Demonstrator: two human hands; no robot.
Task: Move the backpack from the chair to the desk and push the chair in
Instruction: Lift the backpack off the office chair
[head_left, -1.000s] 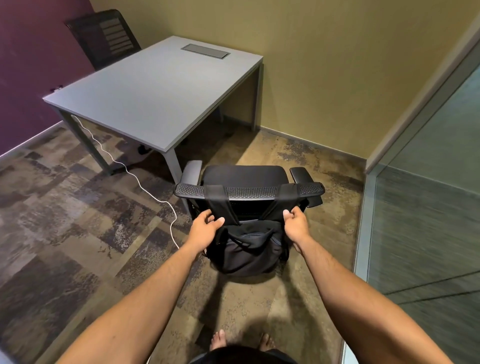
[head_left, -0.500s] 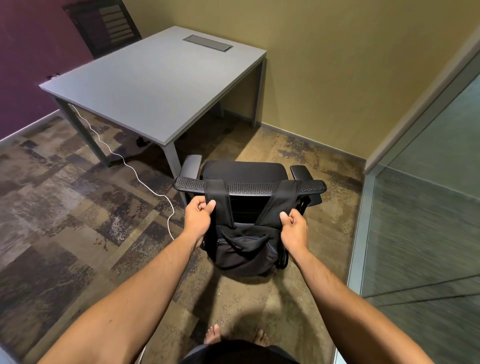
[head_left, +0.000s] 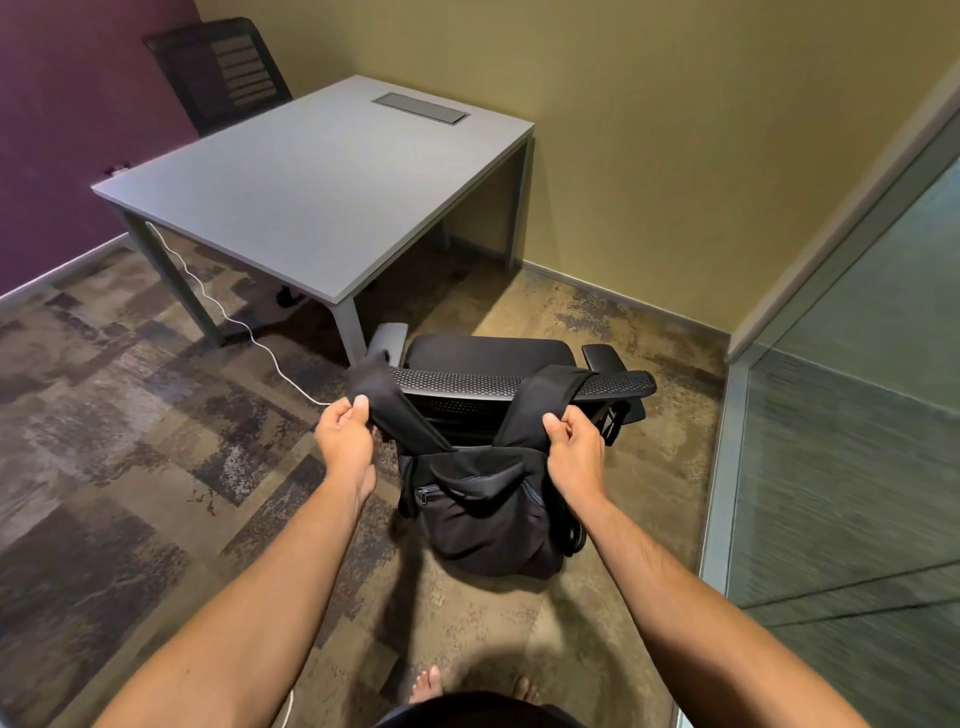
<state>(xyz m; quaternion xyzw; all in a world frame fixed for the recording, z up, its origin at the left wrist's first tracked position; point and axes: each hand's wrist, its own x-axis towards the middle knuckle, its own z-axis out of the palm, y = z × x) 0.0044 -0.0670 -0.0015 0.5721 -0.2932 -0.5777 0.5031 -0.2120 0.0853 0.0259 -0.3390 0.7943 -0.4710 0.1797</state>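
Now the left strap (head_left: 382, 395) has come off the chair back and is pulled out to the side. Left hand (head_left: 345, 434) is squeezed shut on that strap, and right hand (head_left: 574, 449) is squeezed shut on the right strap (head_left: 540, 405), which is over the chair top. Both arms reach out and down, hands wide apart. The backpack (head_left: 483, 514) hangs behind the chair (head_left: 488, 358), low near the floor. It is not on the desk (head_left: 311, 192) yet, and the chair is not pushed in.
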